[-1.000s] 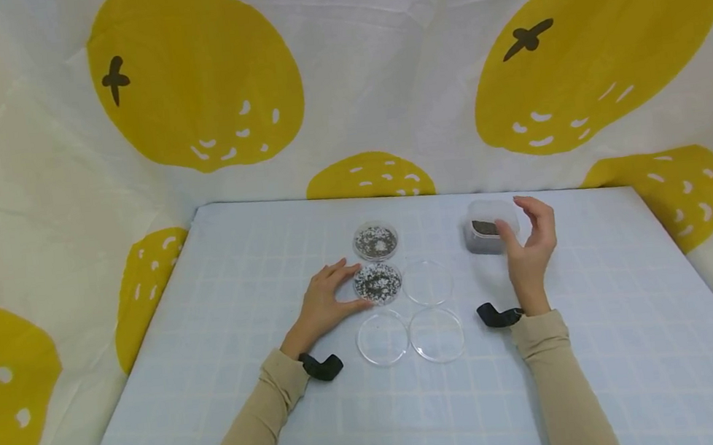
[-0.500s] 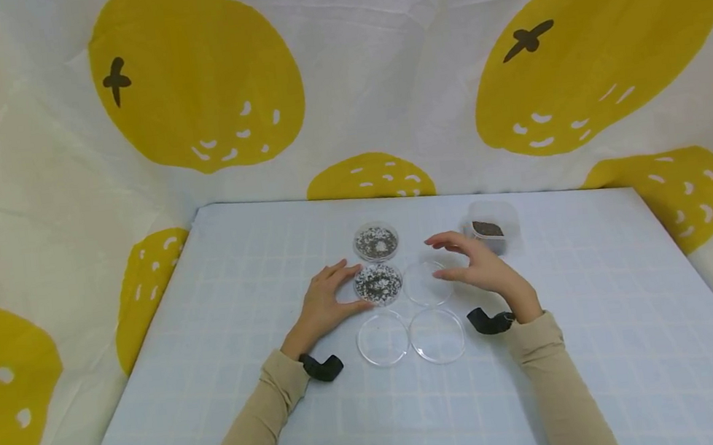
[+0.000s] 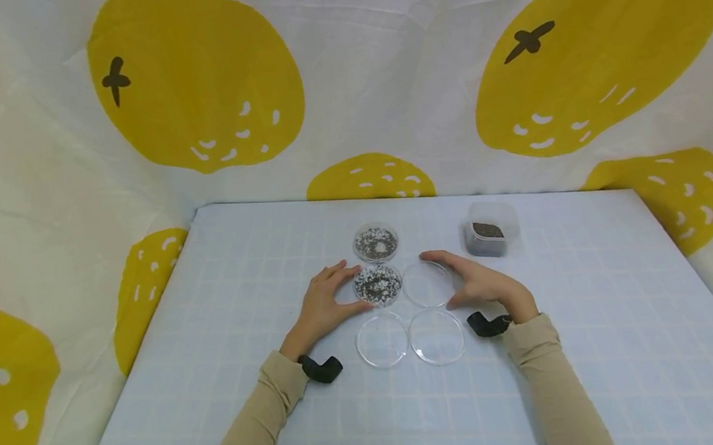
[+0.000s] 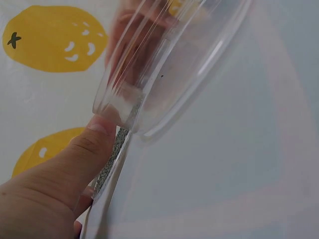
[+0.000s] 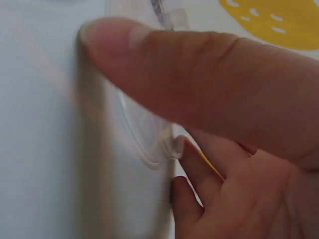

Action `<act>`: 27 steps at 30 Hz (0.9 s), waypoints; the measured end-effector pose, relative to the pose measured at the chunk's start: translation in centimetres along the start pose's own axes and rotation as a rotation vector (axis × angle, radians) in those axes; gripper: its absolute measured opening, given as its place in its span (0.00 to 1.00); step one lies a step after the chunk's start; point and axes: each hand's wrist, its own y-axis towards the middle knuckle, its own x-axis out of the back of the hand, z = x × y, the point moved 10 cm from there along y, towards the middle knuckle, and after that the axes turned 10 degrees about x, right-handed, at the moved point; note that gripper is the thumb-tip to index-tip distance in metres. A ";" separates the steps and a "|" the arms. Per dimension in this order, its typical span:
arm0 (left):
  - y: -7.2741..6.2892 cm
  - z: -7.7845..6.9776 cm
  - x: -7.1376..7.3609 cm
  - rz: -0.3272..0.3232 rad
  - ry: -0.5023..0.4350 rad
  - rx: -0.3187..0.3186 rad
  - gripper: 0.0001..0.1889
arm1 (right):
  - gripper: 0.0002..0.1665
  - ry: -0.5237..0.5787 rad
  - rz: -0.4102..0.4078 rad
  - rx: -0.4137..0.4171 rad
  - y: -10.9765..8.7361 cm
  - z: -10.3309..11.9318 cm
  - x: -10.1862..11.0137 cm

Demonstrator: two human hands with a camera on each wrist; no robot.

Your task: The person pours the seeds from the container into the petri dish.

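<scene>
Centrally, on a pale checked tabletop (image 3: 380,425): five round transparent dishes in a close cluster, two bearing black-and-white speckled grains, three clear. At left, left hand (image 3: 321,303) with thumb and forefinger curved about the left side of the nearer speckled dish (image 3: 378,286), gripping by the rim; in the left-wrist view, thumb against the wall, with dark grains visible beside. Just beyond, touching or nearly so: farther speckled dish (image 3: 373,239). At right, right hand (image 3: 482,284) with thumb and fingers parted widely, to either side of the upper clear dish (image 3: 428,284); impossible to tell whether gripping or merely flanking. Closer to the wearer, side by side: lower left clear dish (image 3: 383,340) and lower right clear dish (image 3: 437,336). Beyond the right hand: translucent tub (image 3: 485,247), containing dark granular matter (image 3: 488,230). On both arms: beige sleeves (image 3: 243,441) and black wrist devices (image 3: 323,369). Behind: white hanging cloth (image 3: 378,66), printed with large yellow fruit shapes.
</scene>
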 end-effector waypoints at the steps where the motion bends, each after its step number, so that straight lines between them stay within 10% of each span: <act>1: 0.0 0.0 0.0 -0.003 0.004 -0.002 0.41 | 0.59 0.013 0.000 -0.001 0.0 -0.1 -0.1; 27: 0.0 -0.1 0.1 0.007 -0.010 0.009 0.41 | 0.52 0.119 -0.137 0.056 0.3 3.6 1.4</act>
